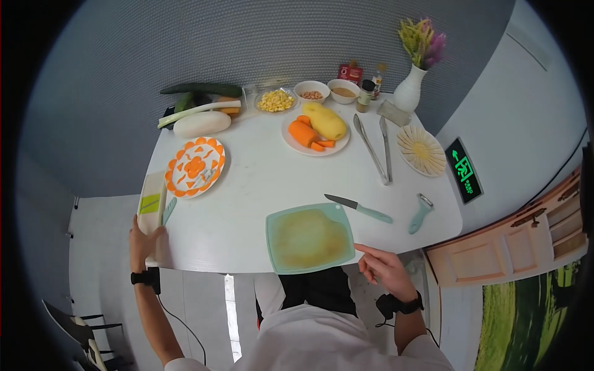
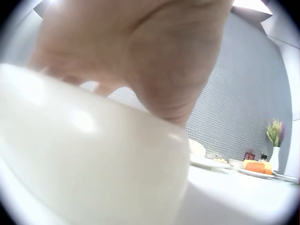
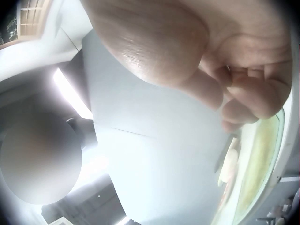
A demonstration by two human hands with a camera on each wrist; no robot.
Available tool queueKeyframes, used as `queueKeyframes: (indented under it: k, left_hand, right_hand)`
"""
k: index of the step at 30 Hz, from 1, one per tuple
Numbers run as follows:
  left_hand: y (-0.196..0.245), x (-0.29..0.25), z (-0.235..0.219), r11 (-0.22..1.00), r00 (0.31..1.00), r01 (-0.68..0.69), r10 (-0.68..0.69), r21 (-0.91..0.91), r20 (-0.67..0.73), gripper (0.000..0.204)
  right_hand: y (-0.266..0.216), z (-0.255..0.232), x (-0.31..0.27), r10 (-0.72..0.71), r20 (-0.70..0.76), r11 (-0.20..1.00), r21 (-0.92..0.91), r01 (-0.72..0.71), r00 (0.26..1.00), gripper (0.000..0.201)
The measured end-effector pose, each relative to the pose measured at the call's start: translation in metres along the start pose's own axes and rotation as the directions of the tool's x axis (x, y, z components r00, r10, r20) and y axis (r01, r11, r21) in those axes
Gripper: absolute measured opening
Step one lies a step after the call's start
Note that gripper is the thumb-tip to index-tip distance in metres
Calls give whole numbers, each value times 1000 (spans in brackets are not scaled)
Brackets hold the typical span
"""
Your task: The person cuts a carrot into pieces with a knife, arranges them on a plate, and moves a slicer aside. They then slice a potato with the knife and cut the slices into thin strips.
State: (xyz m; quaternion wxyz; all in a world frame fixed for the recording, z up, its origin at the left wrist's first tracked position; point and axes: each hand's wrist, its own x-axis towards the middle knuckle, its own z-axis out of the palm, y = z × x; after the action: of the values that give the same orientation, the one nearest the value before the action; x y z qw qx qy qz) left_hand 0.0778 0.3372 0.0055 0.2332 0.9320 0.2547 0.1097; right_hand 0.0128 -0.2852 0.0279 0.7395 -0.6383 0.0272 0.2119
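My left hand (image 1: 143, 242) grips the near end of a long white slicer box (image 1: 162, 252) with a bright green panel, at the table's left edge. In the left wrist view the box's smooth rounded white end (image 2: 93, 154) fills the front; thumb and fingers straddle it. A light green knife (image 1: 169, 211) lies along its right side. My right hand (image 1: 385, 270) is at the table's front edge, its index finger stretched to the right rim of the pale green cutting board (image 1: 272, 241), the other fingers loosely bent. Yellowish stains cover the board.
Behind the board lie a knife (image 1: 365, 210) and a peeler (image 1: 422, 214). Farther back are tongs (image 1: 371, 151), a plate (image 1: 289, 136) of carrots and potato, and a patterned orange plate (image 1: 221, 170). Vegetables, bowls, seasoning bottles and a vase (image 1: 409, 93) line the far edge.
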Motion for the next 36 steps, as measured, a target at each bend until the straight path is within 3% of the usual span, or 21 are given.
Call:
queueKeyframes:
  k: [4,7,12,15,16,18,21,24,27,30,33,36]
  left_hand:
    - [-32,6,5,982,979,-115,138,152,-148,100]
    - [1,-19,-8,999,981,-25,32,39,-190,94]
    - [-5,-49,-26,992,951,19,-55,-123,-303,94]
    - [32,-87,-41,982,888,-165,187,88,-420,96]
    - [49,-98,-45,966,883,-239,257,96,-394,97]
    - [88,-110,-46,915,853,-392,401,97,-334,99]
    - [138,-120,-30,861,849,-502,471,-84,-242,102]
    - [190,-133,0,796,833,-553,524,-245,-175,104]
    - [241,-148,31,702,774,-627,611,-339,-167,106]
    - [284,-170,53,664,729,-671,673,-331,-128,114]
    - [312,-192,65,653,728,-647,683,-394,-64,117]
    - [332,-211,76,665,749,-584,663,-466,9,116]
  right_hand:
    - [-2,5,4,6,11,999,-47,-6,1000,38]
    - [-8,8,4,2,17,997,-81,-1,1000,38]
    - [-13,13,5,-30,64,991,-128,38,998,37]
    - [-14,19,15,-15,148,987,-159,39,989,35]
    - [-19,24,17,-7,185,974,-221,49,983,35]
    - [-37,39,22,10,244,937,-342,76,970,34]
    - [-55,57,30,46,317,901,-423,98,947,38]
    - [-48,72,39,27,348,960,-269,72,937,51]
    - [-24,84,47,-187,379,971,-70,230,906,67]
    - [-21,102,35,-284,316,947,-55,316,905,72]
    - [-2,102,35,-440,203,898,104,428,874,64]
    - [12,98,26,-460,1,862,242,446,888,60]
